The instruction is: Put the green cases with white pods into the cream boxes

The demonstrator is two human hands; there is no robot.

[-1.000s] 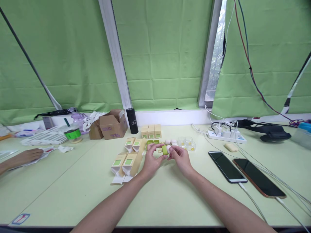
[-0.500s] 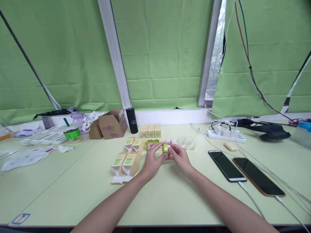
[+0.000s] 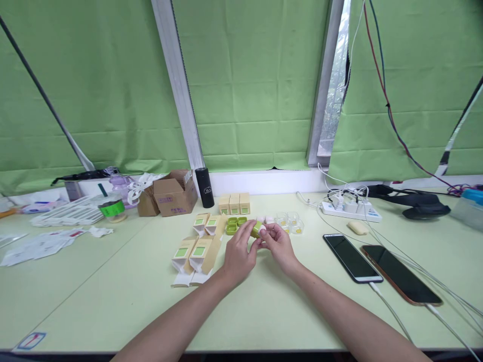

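Both my hands meet over the middle of the pale green table (image 3: 94, 301). My left hand (image 3: 238, 254) and my right hand (image 3: 279, 245) pinch one small green case (image 3: 257, 229) between their fingertips, a white piece at its right end. Just behind lie green case halves (image 3: 234, 224), small pink and white pieces (image 3: 265, 220) and clear round cups with yellow inside (image 3: 290, 223). To the left lie several open tan cartons with green labels (image 3: 194, 251). Three closed tan boxes (image 3: 234, 203) stand in a row behind.
Two phones (image 3: 377, 266) on cables lie at the right, a white power strip (image 3: 350, 208) behind them. A black cylinder (image 3: 204, 187), brown cardboard boxes (image 3: 169, 193), a green-banded cup (image 3: 112, 208), white trays (image 3: 70, 213) and paper packets (image 3: 37, 245) sit at the left.
Another person's hand at the far left has left the view. My hands stayed together on the green case, turning it slightly and drawing a little nearer to me.
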